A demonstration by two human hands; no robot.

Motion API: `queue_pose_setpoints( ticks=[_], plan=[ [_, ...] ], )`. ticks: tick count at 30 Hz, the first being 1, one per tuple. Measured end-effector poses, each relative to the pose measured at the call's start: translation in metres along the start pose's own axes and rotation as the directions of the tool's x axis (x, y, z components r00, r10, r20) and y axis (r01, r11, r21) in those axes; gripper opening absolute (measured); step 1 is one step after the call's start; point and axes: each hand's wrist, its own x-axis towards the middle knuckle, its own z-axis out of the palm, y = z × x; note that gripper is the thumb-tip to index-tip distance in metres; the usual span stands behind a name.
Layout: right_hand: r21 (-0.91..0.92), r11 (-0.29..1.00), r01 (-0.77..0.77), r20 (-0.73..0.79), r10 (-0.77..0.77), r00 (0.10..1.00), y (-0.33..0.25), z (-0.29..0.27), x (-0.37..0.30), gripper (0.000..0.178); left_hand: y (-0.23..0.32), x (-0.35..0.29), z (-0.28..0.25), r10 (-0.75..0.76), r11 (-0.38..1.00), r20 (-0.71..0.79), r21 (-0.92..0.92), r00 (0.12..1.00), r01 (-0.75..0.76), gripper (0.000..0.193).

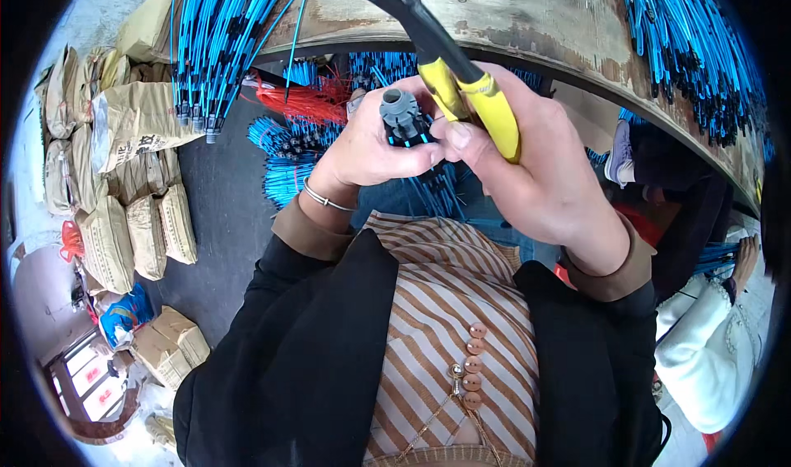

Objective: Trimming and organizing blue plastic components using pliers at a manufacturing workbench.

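Observation:
My left hand [367, 150] is closed around a dark grey, ribbed, round connector end [400, 108], thumb along its side. Thin blue strands with black parts [437, 188] hang below that hand, seemingly from the same bundle. In my right hand [552, 154] are the yellow handles of a pair of pliers [497, 114]. Their black head points up and away, over the bench edge, and its tip is cut off by the top of the picture. The right thumb and fingertips meet the left thumb beside the connector.
A worn wooden bench [527, 14] curves across the top. Blue stranded bundles lie at its left [227, 34] and right [692, 55]; others sit below near red strands [309, 98]. Brown paper sacks [107, 240] and cartons [169, 347] stand left. A co-worker's hand [746, 261] holds blue strands.

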Motion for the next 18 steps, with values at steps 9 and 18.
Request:
queue_pose_setpoints(
  ticks=[9,18],
  plan=[
    [-0.491,0.871,0.035,-0.250,-0.179,0.952,0.038,-0.016,-0.029,0.066,-0.018,-0.001,-0.014,0.149,0.951,0.082,-0.286,0.985,-0.120,0.070],
    [-0.791,0.610,-0.035,-0.254,-0.276,0.927,0.037,-0.037,-0.015,0.070,-0.020,-0.010,-0.027,0.277,0.858,0.003,-0.452,0.961,-0.246,0.076]
  ],
)
